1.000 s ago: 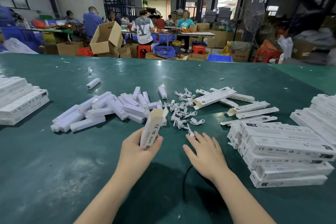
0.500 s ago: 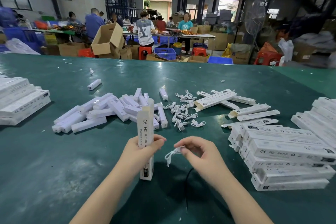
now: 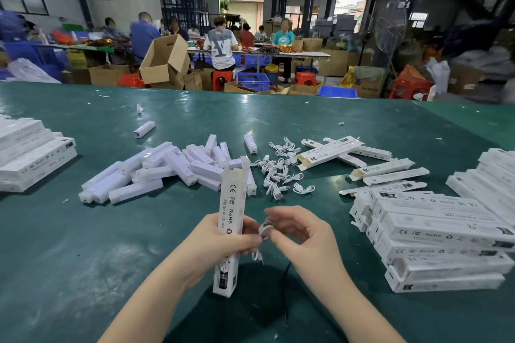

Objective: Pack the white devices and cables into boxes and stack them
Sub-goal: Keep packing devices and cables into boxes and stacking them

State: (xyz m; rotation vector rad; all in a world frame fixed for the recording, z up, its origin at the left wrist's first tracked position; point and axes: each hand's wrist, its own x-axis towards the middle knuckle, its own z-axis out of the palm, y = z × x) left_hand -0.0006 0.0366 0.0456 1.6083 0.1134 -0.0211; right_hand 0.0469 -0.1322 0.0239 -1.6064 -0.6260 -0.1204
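While our right fingertips (image 3: 274, 234) pinch a small coiled white cable (image 3: 263, 232), our left hand (image 3: 220, 245) is curled around a long white box (image 3: 230, 227), held nearly upright with its open flap at twelve o'clock. The cable sits just beside the box, touching our left thumb, not yet inside. Outward at eleven o'clock lies the loose pile of white devices (image 3: 167, 167); at one o'clock the loose cables (image 3: 281, 172), then flat unfilled boxes (image 3: 362, 159). Stacks of boxes stand at three o'clock (image 3: 434, 237) and at nine o'clock (image 3: 30, 153). We judge many are packed, yet much remains. Compared with half a second ago, our right hand has carried the cable closer to the box, which has barely moved.
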